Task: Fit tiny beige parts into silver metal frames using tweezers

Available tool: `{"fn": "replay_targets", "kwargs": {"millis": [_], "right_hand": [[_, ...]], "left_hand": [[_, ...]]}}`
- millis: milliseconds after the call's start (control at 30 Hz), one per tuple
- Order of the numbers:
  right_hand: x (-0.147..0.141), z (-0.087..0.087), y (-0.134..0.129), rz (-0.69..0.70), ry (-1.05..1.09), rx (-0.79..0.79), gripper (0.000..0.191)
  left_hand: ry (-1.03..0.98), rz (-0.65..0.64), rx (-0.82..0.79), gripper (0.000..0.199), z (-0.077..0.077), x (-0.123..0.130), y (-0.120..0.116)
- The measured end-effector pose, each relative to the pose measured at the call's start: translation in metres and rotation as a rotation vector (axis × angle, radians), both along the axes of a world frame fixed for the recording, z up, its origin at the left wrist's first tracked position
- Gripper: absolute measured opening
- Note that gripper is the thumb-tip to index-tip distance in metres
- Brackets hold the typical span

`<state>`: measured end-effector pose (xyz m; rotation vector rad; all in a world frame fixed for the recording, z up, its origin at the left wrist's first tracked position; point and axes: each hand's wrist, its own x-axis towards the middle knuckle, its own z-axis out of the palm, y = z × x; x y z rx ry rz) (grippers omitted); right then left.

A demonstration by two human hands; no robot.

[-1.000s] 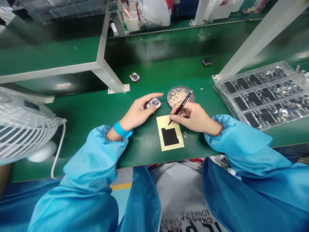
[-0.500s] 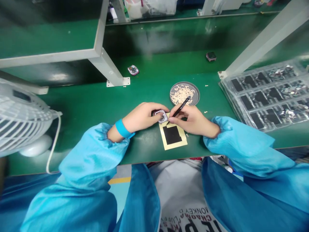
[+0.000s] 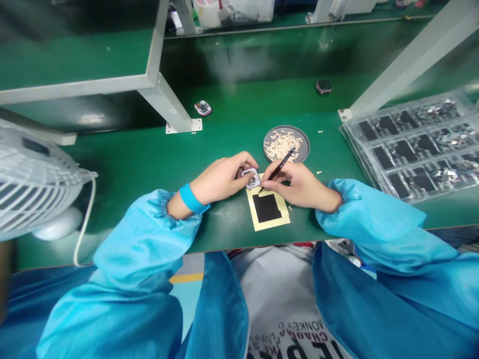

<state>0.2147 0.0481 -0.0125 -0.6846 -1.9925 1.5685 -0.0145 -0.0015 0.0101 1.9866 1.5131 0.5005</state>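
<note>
At the green bench (image 3: 130, 164) | left hand (image 3: 220, 178) pinches small case (image 3: 252, 179) | right hand (image 3: 297, 185) pinches black tool (image 3: 283, 162), picking at yellow paper (image 3: 273, 224), I think | next likely needs gentle touch

The case (image 3: 253, 179) has neared the yellow sheet (image 3: 271, 223).

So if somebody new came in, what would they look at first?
Probably the bright blue sleeves at the lower left and right, leading to the left hand with a small open case and the right hand with a black pen-like tool. Next, perhaps, the yellow sheet with its black patch below them, and the big white fan at the left edge.
</note>
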Motion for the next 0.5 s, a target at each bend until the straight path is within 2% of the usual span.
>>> {"fn": "replay_targets", "kwargs": {"millis": [133,200,367,433,500], "right_hand": [[0.0,0.003,0.001,-0.021,0.079,-0.179,0.023],[0.001,0.008,0.004,-0.063,0.122,-0.174,0.026],[0.009,0.022,0.01,-0.21,0.279,0.082,0.024],[0.012,0.025,0.011,-0.251,0.289,0.188,0.022],[0.014,0.024,0.011,-0.268,0.272,0.274,0.02]], "left_hand": [[-0.001,0.005,0.011,0.023,0.0,-0.001,0.0],[-0.064,0.025,0.01,0.022,-0.003,0.001,0.001],[-0.483,0.147,-0.139,0.024,-0.009,0.013,0.003],[-0.577,0.18,-0.205,0.024,-0.008,0.019,0.003],[-0.597,0.199,-0.201,0.023,-0.008,0.023,0.002]]}}
